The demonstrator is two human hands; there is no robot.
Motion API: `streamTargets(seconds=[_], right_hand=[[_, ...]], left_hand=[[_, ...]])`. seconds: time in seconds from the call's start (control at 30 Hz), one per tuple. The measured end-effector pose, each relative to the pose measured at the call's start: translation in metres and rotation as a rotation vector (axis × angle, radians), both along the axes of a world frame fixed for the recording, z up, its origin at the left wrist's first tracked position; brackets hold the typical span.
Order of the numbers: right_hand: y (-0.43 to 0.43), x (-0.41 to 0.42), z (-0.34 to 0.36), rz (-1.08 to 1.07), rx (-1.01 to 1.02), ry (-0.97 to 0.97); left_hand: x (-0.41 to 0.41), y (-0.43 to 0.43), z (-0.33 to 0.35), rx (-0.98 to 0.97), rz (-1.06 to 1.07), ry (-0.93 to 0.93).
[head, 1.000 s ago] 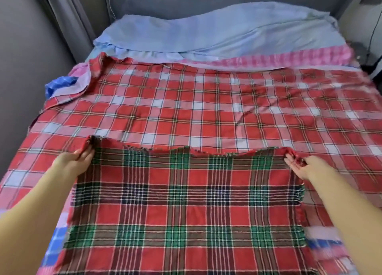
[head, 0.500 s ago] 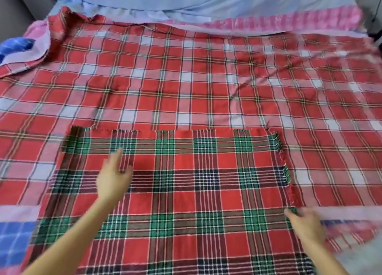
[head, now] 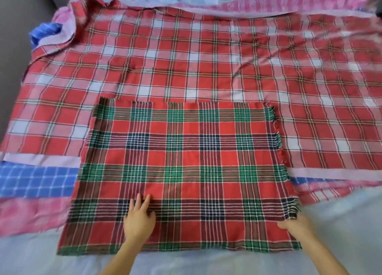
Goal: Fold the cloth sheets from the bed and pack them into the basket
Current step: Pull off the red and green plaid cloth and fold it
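A folded red-and-green tartan cloth [head: 182, 171] is laid as a rough rectangle in the lower centre of the frame, its weave coarse and its top and right edges frayed into short threads. It is spread over a larger, thinner red-and-white checked sheet [head: 206, 58] that fills the upper and middle frame and is marked by soft creases. A blue checked cloth [head: 35, 181] and a pink checked cloth [head: 31, 215] are seen at the lower left, and a pale blue sheet [head: 186, 262] runs smoothly across the bottom edge. The left hand [head: 139, 219] is laid flat on the tartan cloth with the fingers spread, low and left of centre. The right hand [head: 293, 225] is placed at the cloth's lower right edge, where a lifted, fringed corner is met by the fingers; a pinch is suggested there, but blur prevents certainty. Compared with half a second ago, the left hand has been drawn from the cloth's upper left part down to its lower part, the right hand has remained by the right edge, and the view has been pulled back so that more of the pale blue sheet is shown below.
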State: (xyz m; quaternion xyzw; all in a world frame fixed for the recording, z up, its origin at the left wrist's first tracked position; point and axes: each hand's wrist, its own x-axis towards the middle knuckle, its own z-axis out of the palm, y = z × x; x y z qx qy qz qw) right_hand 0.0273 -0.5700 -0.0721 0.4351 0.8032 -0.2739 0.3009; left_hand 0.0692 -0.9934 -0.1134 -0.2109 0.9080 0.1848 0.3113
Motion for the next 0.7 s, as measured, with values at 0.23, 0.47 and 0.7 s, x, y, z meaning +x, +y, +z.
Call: streamTargets(seconds=[0.23,0.47,0.7], right_hand=[[-0.178,-0.05,0.15,0.597,0.11,0.219],[-0.395,-0.037,0.182,0.985,-0.049,0.413],[-0.53,0.06,0.061,1.303,-0.156,0.007]], left_hand=[[0.096,-0.084,0.046,0.255,0.955,0.166],[0.109,-0.155,0.082,0.687,1.378,0.292],[0.083,-0.217,0.046,0.737,1.262,0.123]])
